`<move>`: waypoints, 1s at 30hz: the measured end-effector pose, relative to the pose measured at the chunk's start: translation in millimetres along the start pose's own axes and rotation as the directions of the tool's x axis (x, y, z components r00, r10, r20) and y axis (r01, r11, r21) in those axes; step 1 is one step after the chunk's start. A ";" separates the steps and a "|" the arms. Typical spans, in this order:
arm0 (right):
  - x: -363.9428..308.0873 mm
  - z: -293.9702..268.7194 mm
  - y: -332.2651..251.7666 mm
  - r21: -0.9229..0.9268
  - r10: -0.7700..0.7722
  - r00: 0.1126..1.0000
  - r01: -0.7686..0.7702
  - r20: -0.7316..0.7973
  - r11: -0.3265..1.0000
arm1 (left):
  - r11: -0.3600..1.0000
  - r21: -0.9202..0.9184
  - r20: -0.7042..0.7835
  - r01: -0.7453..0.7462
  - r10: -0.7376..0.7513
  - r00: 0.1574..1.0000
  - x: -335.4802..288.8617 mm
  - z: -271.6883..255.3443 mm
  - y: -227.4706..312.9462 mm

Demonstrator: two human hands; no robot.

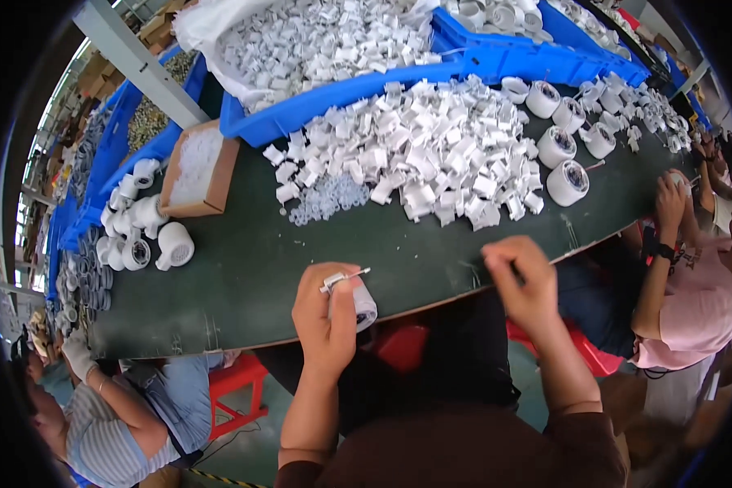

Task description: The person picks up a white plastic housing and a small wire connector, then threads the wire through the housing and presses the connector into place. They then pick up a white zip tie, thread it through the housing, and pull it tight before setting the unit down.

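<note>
Near the table's front edge, my left hand (321,317) is wrapped round a white cylindrical plastic housing (365,311), whose dark inside shows at its lower end. A small white fitting with a thin stem (346,277) sticks out at the top, beside my left thumb. My right hand (527,281) is raised to the right, apart from the housing, its fingers curled in with thumb and index tips close together. Anything between those fingertips is hidden or too small to make out. Beyond my hands lie a heap of white plastic clips (431,146) and small translucent rings (327,199).
Several white housings (567,182) stand at the right, others (175,246) at the left beside a cardboard box (224,167). Blue bins (342,91) of white parts line the back of the green table (244,285). Co-workers sit left (126,415) and right (695,313).
</note>
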State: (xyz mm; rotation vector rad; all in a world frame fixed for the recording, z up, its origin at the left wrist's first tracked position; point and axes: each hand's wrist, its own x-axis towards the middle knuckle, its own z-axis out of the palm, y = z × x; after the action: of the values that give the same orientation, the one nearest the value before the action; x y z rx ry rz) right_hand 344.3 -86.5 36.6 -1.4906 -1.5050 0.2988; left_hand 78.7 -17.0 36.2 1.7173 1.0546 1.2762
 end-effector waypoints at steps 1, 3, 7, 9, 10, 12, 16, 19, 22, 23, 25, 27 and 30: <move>7.7 -4.5 1.2 -0.008 0.107 0.994 -0.107 -0.026 0.994 | 1.000 0.010 0.002 0.010 -0.010 1.000 0.0 -1.1 -4.0; 20.2 -12.4 5.9 -0.097 0.071 0.995 -0.078 -0.072 0.992 | 0.999 0.030 0.013 -0.041 0.040 0.999 3.8 0.4 1.8; 41.4 9.4 2.9 -0.418 -0.075 0.997 0.069 0.002 0.906 | 0.991 0.068 0.013 -0.114 0.113 0.993 3.1 2.1 -5.7; 49.8 20.0 3.7 -0.493 -0.103 0.994 0.109 0.039 0.863 | 0.994 0.049 0.001 -0.102 0.102 0.995 2.0 3.7 -7.7; 51.7 24.6 11.0 -0.482 -0.143 0.989 0.146 0.042 0.864 | 0.993 0.048 -0.008 -0.106 0.107 0.994 0.6 2.8 -7.7; 54.7 23.7 12.9 -0.445 -0.148 0.989 0.143 0.025 0.884 | 0.996 -0.016 -0.012 -0.085 0.085 0.996 0.2 1.9 -6.2; 60.3 17.0 8.7 -0.184 0.050 0.999 -0.049 0.004 0.982 | 0.991 0.000 -0.010 -0.134 0.134 0.991 -0.4 -1.5 -4.0; 62.5 13.3 16.9 -0.044 0.222 0.974 -0.221 0.030 0.974 | 0.991 0.028 0.028 -0.131 0.130 0.991 -4.2 -2.6 -8.5; 61.9 13.7 22.3 0.068 0.261 0.965 -0.261 0.013 0.963 | 0.992 0.013 0.006 -0.124 0.124 0.992 -8.0 -3.6 -9.5; 62.2 13.4 21.1 0.085 0.262 0.965 -0.261 -0.004 0.962 | 0.990 0.015 0.006 -0.143 0.143 0.990 -7.4 -3.2 -10.3; 60.5 14.2 20.6 0.106 0.258 0.966 -0.255 -0.020 0.961 | 0.986 0.022 0.003 -0.167 0.167 0.986 -5.5 -2.3 -11.3; 54.9 16.0 22.5 0.155 0.200 0.972 -0.181 -0.121 0.971 | 0.989 0.024 0.017 -0.147 0.147 0.989 -4.4 -0.6 -10.4; 45.5 20.4 -5.5 0.412 0.189 0.965 -0.100 -0.183 0.906 | 0.995 0.003 0.037 -0.103 0.103 0.994 -4.3 -0.1 -8.2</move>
State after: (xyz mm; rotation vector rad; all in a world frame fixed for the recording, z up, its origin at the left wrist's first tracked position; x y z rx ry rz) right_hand 335.2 -39.1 50.4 -1.2593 -1.0796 0.4847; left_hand 76.4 -17.8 27.2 1.8126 0.9597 1.3012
